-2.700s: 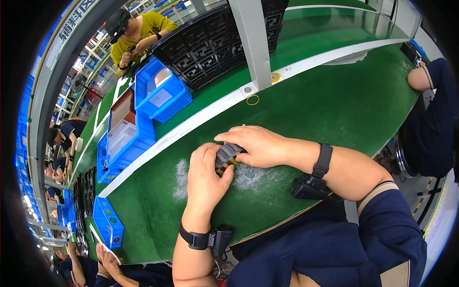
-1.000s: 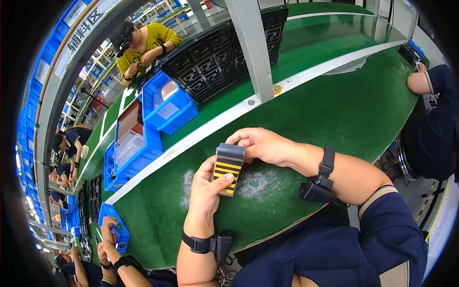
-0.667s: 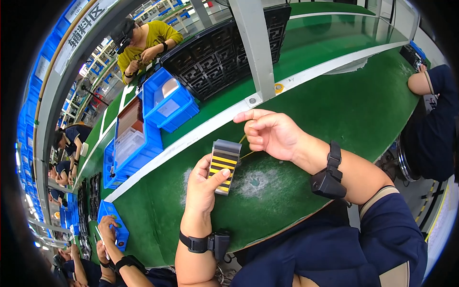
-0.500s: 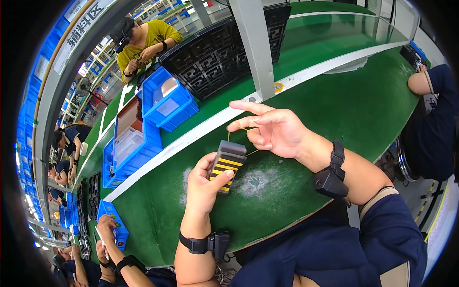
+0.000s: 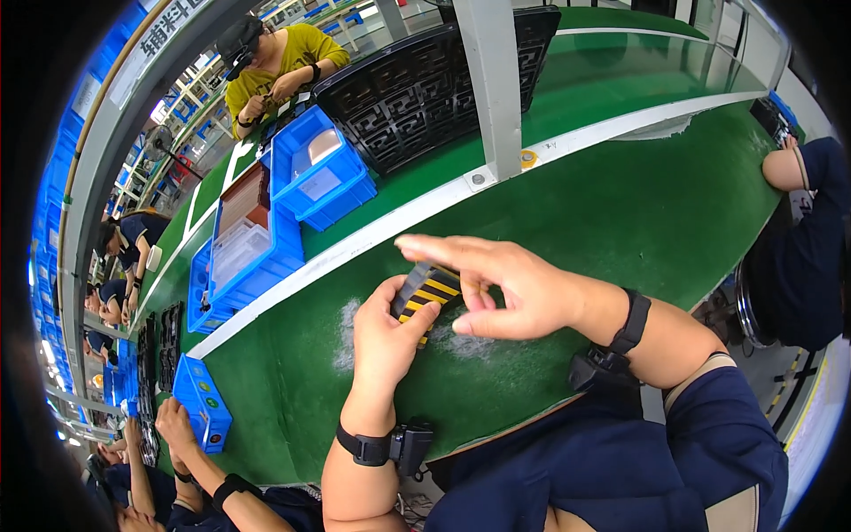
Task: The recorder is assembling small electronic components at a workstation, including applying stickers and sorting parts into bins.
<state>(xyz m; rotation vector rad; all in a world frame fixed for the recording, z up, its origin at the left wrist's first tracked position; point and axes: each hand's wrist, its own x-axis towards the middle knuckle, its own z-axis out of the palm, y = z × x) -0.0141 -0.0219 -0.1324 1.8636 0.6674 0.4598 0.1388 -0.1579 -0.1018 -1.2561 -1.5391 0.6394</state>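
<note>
My left hand (image 5: 383, 335) grips a small dark block with yellow and black stripes (image 5: 427, 296), thumb across its striped face. The block is tilted above the green table. Over its upper right end reaches my right hand (image 5: 510, 288), the index finger stretched across the top and the thumb apart, pointing left. The other right fingers are partly bent beside the block. No band is clear between the right fingers now; part of the block's top is hidden behind them.
Blue bins (image 5: 324, 173) stand beyond a white rail (image 5: 425, 206) that crosses the green table (image 5: 620, 222). A black moulded tray (image 5: 399, 106) leans behind a grey post (image 5: 492, 89). A smaller blue bin (image 5: 202, 403) is at left, near a co-worker's arm. Other people sit around.
My right hand has come down and left onto the block's top. The thin yellow rubber band that was stretched between its fingers and the block no longer shows. My left hand keeps its grip.
</note>
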